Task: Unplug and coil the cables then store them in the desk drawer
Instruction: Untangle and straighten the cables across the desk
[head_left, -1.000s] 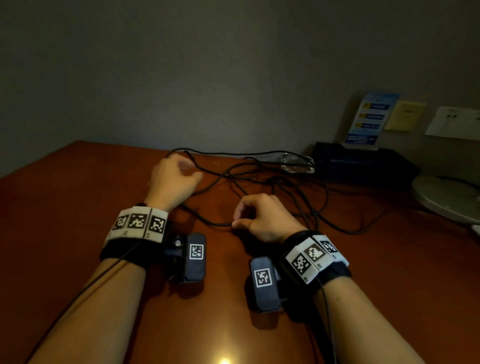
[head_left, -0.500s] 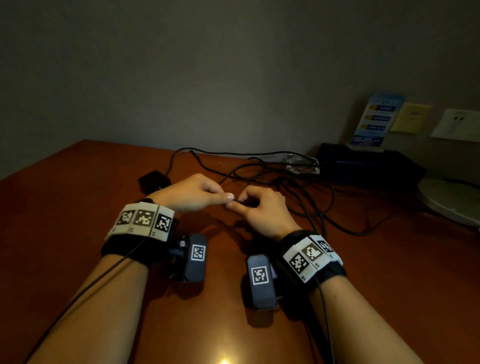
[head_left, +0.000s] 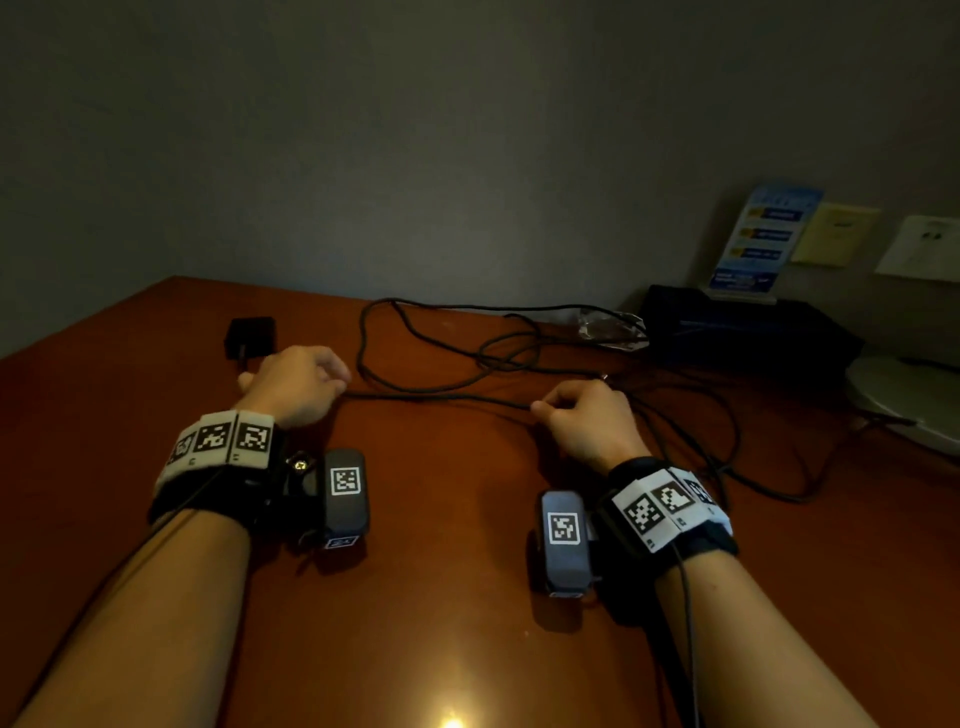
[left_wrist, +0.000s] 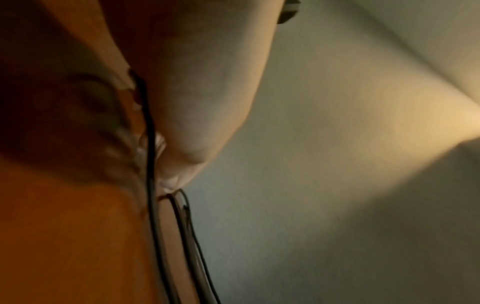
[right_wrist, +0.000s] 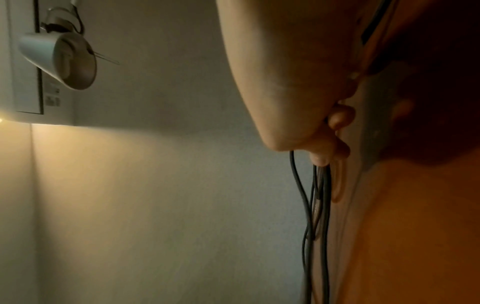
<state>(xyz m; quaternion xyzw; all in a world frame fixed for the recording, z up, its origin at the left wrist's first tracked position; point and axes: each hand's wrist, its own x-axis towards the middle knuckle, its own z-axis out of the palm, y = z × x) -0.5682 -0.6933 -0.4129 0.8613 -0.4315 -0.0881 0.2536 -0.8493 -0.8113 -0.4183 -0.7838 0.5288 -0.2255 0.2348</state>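
Head view: left hand (head_left: 296, 382) at centre left and right hand (head_left: 587, 418) at centre right, both curled onto one black cable (head_left: 441, 397) stretched between them over the brown desk (head_left: 441, 597), remaining loops tangled toward the upper right, black adapter (head_left: 249, 336) above the left hand. Left wrist view: cable (left_wrist: 149, 148) clamped against curled fingers (left_wrist: 207, 92), blurred. Right wrist view: fingertips (right_wrist: 327, 152) pinching cable strands (right_wrist: 322, 195) at centre right.

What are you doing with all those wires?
A person is tidying black cables on a brown desk. The left hand and the right hand each pinch the same black cable, stretched straight between them. The other cables lie in a loose tangle behind, and a small black charger sits by the left hand. Nothing is coiled yet.
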